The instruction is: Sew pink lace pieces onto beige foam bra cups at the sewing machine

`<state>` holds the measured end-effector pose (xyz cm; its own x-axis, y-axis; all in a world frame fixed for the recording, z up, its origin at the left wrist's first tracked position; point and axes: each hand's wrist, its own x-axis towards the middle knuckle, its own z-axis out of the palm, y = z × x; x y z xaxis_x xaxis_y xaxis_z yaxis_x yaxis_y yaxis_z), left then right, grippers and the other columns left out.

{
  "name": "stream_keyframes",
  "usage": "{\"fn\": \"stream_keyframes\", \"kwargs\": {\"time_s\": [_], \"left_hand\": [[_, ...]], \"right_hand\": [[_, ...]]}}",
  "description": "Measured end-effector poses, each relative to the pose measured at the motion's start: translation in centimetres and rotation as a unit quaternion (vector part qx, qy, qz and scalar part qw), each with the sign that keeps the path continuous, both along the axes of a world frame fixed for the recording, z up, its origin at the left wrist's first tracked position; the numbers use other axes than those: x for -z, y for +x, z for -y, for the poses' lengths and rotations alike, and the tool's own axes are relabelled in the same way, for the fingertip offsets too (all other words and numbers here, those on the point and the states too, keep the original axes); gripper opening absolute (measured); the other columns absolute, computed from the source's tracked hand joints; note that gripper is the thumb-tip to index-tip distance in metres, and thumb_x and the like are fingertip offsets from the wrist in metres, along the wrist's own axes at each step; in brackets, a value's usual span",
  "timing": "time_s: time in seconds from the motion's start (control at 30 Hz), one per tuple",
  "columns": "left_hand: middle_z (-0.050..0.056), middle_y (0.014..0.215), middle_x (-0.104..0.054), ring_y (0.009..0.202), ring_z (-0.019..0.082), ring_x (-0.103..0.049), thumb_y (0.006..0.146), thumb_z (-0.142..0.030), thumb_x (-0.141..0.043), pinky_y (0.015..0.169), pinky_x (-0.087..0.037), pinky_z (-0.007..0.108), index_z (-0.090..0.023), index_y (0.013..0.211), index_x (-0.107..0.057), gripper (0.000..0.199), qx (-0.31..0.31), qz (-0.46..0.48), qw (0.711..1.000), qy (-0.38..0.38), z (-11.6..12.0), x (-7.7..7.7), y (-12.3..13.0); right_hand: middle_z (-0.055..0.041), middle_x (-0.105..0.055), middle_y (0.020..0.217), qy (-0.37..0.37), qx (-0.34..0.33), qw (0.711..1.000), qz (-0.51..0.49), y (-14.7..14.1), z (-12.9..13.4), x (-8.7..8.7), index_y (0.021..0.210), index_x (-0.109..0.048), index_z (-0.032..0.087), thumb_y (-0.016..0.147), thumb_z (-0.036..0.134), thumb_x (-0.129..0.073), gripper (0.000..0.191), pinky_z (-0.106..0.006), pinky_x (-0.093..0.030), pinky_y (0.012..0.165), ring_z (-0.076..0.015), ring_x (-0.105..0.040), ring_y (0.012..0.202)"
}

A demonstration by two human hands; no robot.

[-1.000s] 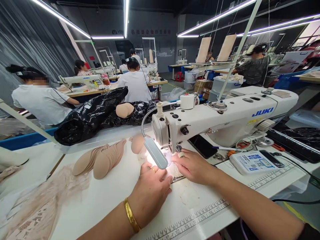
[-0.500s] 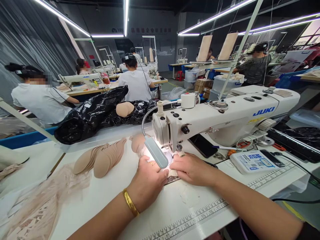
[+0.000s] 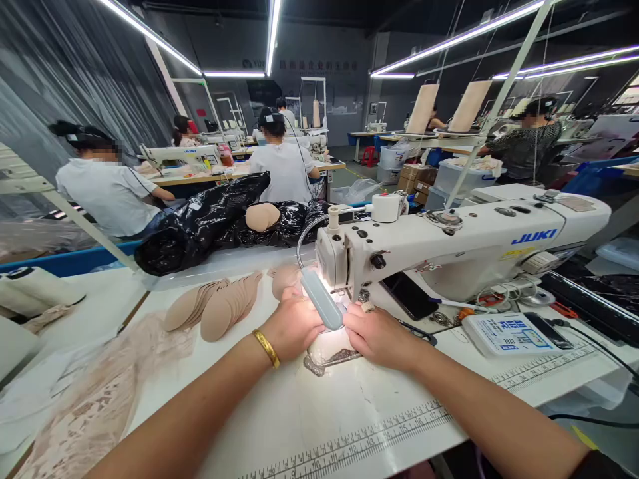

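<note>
Under the head of a white sewing machine (image 3: 424, 246), my left hand (image 3: 294, 326) rests with fingers curled together, a gold bangle at its wrist. A grey lamp arm (image 3: 322, 299) covers its fingertips. To the right of the lamp, my right hand (image 3: 377, 336) has its fingers pressed together near the needle area, with a pale band on one finger. What the fingers of both hands hold is hidden by the lamp and bright light. Just behind my left hand lies a beige pad (image 3: 285, 281). Stacked beige pads (image 3: 227, 309) fan out on the left.
Beige lace fabric (image 3: 94, 406) covers the left of the table. A phone (image 3: 408, 296), a white box (image 3: 514, 332) and cables lie at the right. Black plastic bags (image 3: 204, 216) sit behind, one bearing more pads. Co-workers (image 3: 282, 166) sit at machines beyond.
My left hand has shifted away from me and to the left, uncovering the lit machine bed in front. My right hand has barely moved. The whole view has swung slightly left.
</note>
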<state>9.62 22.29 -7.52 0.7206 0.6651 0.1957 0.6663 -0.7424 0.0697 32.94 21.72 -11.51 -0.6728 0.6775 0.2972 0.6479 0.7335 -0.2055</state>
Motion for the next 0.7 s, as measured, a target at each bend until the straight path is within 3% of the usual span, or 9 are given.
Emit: {"fn": "stream_keyframes", "kwargs": {"time_s": [0.1, 0.17, 0.27, 0.4, 0.47, 0.53, 0.7], "left_hand": [[0.001, 0.092, -0.073, 0.091, 0.022, -0.065, 0.094, -0.012, -0.055, 0.094, -0.037, 0.044, -0.021, 0.084, -0.070, 0.021, -0.030, -0.018, 0.999, 0.013, 0.2, 0.3, 0.3], [0.007, 0.099, -0.074, 0.099, 0.027, -0.065, 0.093, -0.008, -0.054, 0.097, -0.036, 0.049, -0.020, 0.092, -0.071, 0.021, -0.070, -0.028, 0.997, 0.032, 1.7, 1.0, 0.6], [0.013, 0.117, -0.071, 0.110, 0.029, -0.064, 0.096, -0.010, -0.054, 0.098, -0.038, 0.052, -0.019, 0.111, -0.067, 0.022, -0.109, -0.045, 0.992, 0.038, 6.1, 1.8, 0.4], [0.011, 0.140, -0.063, 0.120, 0.028, -0.062, 0.096, -0.032, -0.063, 0.104, -0.037, 0.053, -0.021, 0.125, -0.061, 0.031, -0.105, -0.030, 0.994, -0.020, 13.5, 1.8, -2.0], [0.010, 0.142, -0.063, 0.120, 0.028, -0.062, 0.097, -0.034, -0.063, 0.105, -0.037, 0.053, -0.023, 0.130, -0.059, 0.035, -0.172, -0.001, 0.985, -0.028, 16.4, 1.4, -4.4], [0.010, 0.140, -0.064, 0.120, 0.028, -0.062, 0.098, -0.029, -0.059, 0.104, -0.038, 0.053, -0.024, 0.132, -0.061, 0.034, -0.279, 0.024, 0.960, -0.005, 18.7, 0.9, -7.4], [0.020, 0.139, -0.062, 0.125, 0.038, -0.056, 0.095, -0.030, -0.061, 0.104, -0.039, 0.058, -0.014, 0.136, -0.060, 0.045, -0.547, 0.038, 0.834, 0.061, 21.0, 0.4, -14.9]], "right_hand": [[0.0006, -0.048, 0.075, 0.011, 0.008, 1.000, 0.011, 0.0, -0.1, 0.1, 0.075, -0.043, 0.021, 0.086, 0.007, -0.049, 0.018, -0.030, -0.022, 0.056, -0.0155, -0.036, 0.064], [-0.0004, -0.050, 0.075, 0.014, 0.008, 1.000, 0.017, 0.1, -0.1, 0.2, 0.075, -0.045, 0.021, 0.089, 0.009, -0.048, 0.019, -0.030, -0.025, 0.057, -0.0165, -0.040, 0.066], [-0.0030, -0.057, 0.079, -0.002, -0.002, 1.000, 0.006, 0.4, 0.3, 0.6, 0.082, -0.054, 0.021, 0.095, 0.013, -0.044, 0.018, -0.031, -0.035, 0.063, -0.0195, -0.051, 0.073], [-0.0085, -0.067, 0.094, -0.034, -0.007, 0.999, -0.032, 1.3, 0.4, 2.6, 0.107, -0.066, 0.024, 0.102, 0.024, -0.037, 0.029, -0.038, -0.047, 0.073, -0.0242, -0.062, 0.080], [-0.0107, -0.069, 0.099, -0.039, -0.003, 0.998, -0.048, 1.7, -0.2, 4.0, 0.112, -0.068, 0.026, 0.102, 0.030, -0.039, 0.031, -0.040, -0.050, 0.074, -0.0265, -0.067, 0.084], [-0.0117, -0.071, 0.103, -0.040, -0.005, 0.997, -0.058, 1.9, -0.7, 5.3, 0.113, -0.069, 0.029, 0.100, 0.035, -0.042, 0.030, -0.041, -0.052, 0.075, -0.0289, -0.069, 0.089], [-0.0084, -0.073, 0.107, -0.018, -0.008, 0.997, -0.070, 2.1, -0.7, 6.1, 0.111, -0.072, 0.031, 0.099, 0.038, -0.045, 0.029, -0.040, -0.055, 0.074, -0.0276, -0.071, 0.088]]}}
